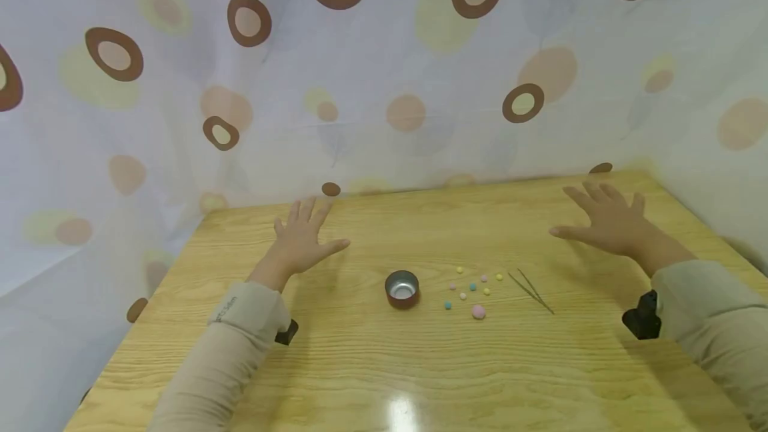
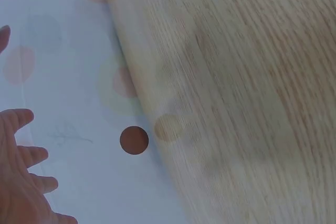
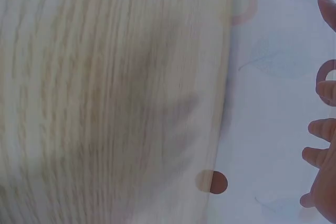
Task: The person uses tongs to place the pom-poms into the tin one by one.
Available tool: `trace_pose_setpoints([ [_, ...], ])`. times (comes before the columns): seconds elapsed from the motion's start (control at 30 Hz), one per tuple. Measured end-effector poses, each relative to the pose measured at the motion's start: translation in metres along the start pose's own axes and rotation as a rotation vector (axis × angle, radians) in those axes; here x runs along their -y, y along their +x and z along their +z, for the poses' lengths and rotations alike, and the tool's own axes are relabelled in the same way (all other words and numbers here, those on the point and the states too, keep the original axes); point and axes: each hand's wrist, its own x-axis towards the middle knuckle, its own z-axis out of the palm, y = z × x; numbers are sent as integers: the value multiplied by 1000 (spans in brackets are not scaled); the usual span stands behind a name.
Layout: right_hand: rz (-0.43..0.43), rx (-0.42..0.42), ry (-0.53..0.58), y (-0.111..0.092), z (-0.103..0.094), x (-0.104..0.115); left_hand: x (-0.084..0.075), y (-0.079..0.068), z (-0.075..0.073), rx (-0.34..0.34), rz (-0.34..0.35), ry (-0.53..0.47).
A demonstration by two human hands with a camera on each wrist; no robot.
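My left hand [image 1: 298, 243] is held over the left side of the table, fingers spread and holding nothing. On the right, my right hand [image 1: 609, 222] hovers with its fingers splayed too, also without anything in it. Between them stands a small round metal bowl [image 1: 402, 289], reddish outside and silvery inside. Several little pink, yellow, blue and white balls lie scattered to its right, among them a larger pink ball [image 1: 478, 312]. A pair of thin metal tweezers [image 1: 531, 292] lies beyond them, nearer my right hand. Both wrist views show only spread fingers at the frame edge.
The wood-grained table [image 1: 354, 365] reaches back to a white curtain [image 1: 372, 65] patterned with brown, yellow and peach rounds. This curtain also hangs along the left and right sides. A black wrist device [image 1: 643, 317] is strapped below the right sleeve.
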Motion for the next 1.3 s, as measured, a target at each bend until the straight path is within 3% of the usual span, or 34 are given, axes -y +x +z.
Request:
trace_pose_setpoints([
  [0.5,-59,-9,-24,-14,11,18,-12,-11,10,-7,72,18],
  [0.77,-93,-13,8,-16,20,32,-20,-14,14,-21,104,-48],
  [1.3,-154,34,65,-28,33,50,-38,-21,31,40,183,-169],
])
